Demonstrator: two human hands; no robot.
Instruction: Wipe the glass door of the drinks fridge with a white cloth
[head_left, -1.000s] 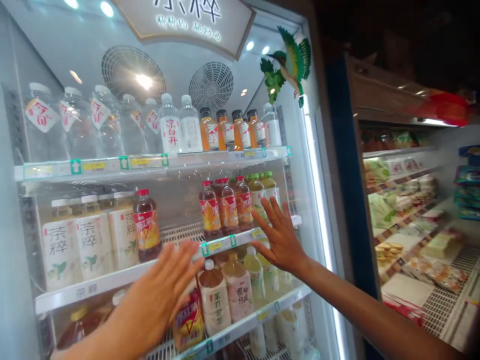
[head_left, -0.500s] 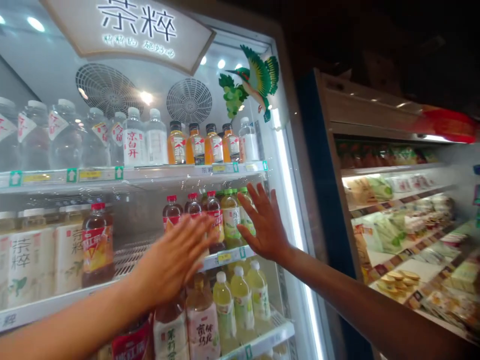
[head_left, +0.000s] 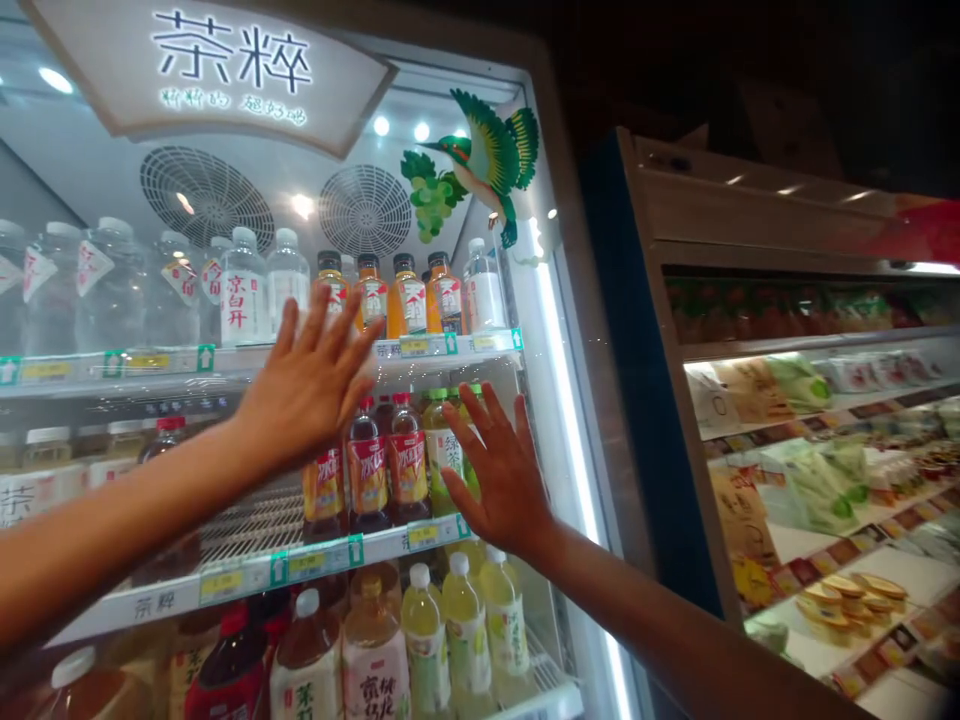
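The left hand (head_left: pixel 304 385) and right hand (head_left: pixel 502 470) are open and empty, fingers spread at the glass front of a lit drinks cooler (head_left: pixel 559 350), level with red-capped plastic bottles (head_left: pixel 367 470) on a white wire shelf (head_left: pixel 247 580), so reaching one calls for getting past the glass.

We see the top shelf (head_left: pixel 150 364) of a glass-door drinks cooler carrying clear water bottles (head_left: pixel 244 290) and orange drink bottles (head_left: pixel 409 298). The wire shelf (head_left: pixel 247 540) below holds red-capped iced tea bottles (head_left: pixel 367 470) beside green-capped bottles (head_left: pixel 444 450). On the lowest visible shelf (head_left: pixel 544 695) stand pale green drink bottles (head_left: pixel 466 630). To the right, an open chiller's shelf (head_left: pixel 825 552) carries round pastries (head_left: pixel 840 600).
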